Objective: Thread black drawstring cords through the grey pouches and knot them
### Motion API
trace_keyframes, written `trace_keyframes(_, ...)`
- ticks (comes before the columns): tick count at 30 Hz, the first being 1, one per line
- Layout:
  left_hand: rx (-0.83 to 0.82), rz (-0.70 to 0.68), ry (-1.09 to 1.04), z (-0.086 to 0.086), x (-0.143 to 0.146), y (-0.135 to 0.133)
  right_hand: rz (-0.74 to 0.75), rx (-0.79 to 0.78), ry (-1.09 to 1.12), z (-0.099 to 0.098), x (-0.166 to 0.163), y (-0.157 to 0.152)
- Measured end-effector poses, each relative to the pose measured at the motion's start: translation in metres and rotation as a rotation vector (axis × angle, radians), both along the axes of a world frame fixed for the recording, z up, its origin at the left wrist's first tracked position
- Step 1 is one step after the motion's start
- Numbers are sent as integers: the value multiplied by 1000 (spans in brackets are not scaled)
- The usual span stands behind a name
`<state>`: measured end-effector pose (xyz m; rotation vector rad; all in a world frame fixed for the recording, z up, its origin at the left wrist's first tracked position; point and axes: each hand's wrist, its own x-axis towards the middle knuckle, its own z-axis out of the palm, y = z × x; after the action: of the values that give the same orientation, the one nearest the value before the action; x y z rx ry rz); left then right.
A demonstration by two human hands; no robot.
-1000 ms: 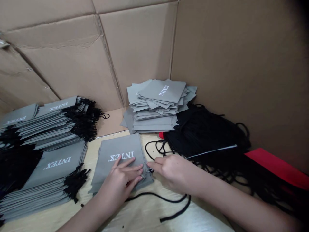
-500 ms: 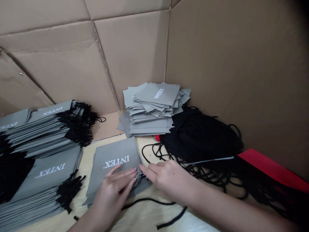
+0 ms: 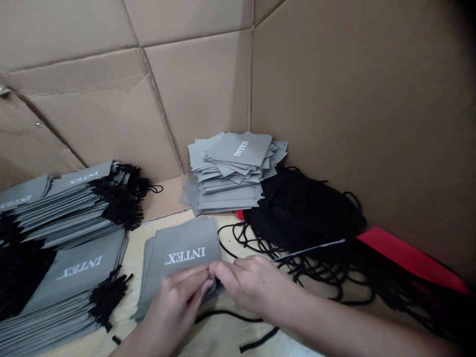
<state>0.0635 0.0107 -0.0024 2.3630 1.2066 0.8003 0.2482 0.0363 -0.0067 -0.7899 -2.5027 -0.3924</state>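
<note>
Clock read from where the two hands meet; 12 is the far side. Left hand (image 3: 180,293) pinching the near right corner of a gray pouch (image 3: 189,238), thumb and fingers closed on folded fabric. Pouch lies flat toward 11 o'clock on the pale surface (image 3: 128,270), white lettering upside down; another pouch (image 3: 148,260) peeks out beneath it, at 10. Right hand (image 3: 255,283) closed on a thin rod (image 3: 310,249) that sticks out toward 3; its fingertips touch the left hand's, exact grip partly hidden.

Black cord (image 3: 226,314) on the near side, loose end at 5. At 12 to 1, an untidy pile of pouches (image 3: 230,171) against cardboard (image 3: 197,84). At 2, a heap of black cords (image 3: 308,210); red strip (image 3: 411,259) at 3. Neater pouch stacks (image 3: 80,263), black cords bunched along their ends, from 8 to 10.
</note>
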Motion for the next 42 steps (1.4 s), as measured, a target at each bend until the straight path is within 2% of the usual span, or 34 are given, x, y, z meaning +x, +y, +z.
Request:
trace_keyframes(3,7,-38,7,-1,2,-1,11,48,9,-1,-2,-3)
trace_keyframes(5,11,-28,91,-2,2,-2,7,48,-35,1,-3,-6)
trace_keyframes(10,133,29,349,2,-4,-4,3,-111,-170,14,0,-6)
trace_keyframes(13,225,34,308,9,-9,-3,8,-186,-154,21,7,-2)
trace_keyframes(17,300,45,267,15,-11,-2,30,-181,-183,21,13,3)
trace_keyframes(28,227,107,92,1,-4,1,-12,-68,-163,4,2,-4)
trace_keyframes(32,264,132,85,5,-6,3,0,21,-180,6,2,-6)
trace_keyframes(34,295,140,131,9,-7,3,-6,3,-189,9,2,-7)
trace_keyframes(37,437,127,205,14,-7,3,-40,-179,-133,16,2,-8)
trace_keyframes(40,603,67,253,15,-7,1,-74,-485,28,23,4,-8)
trace_keyframes(42,652,10,277,15,-9,0,-54,-728,160,25,6,-6)
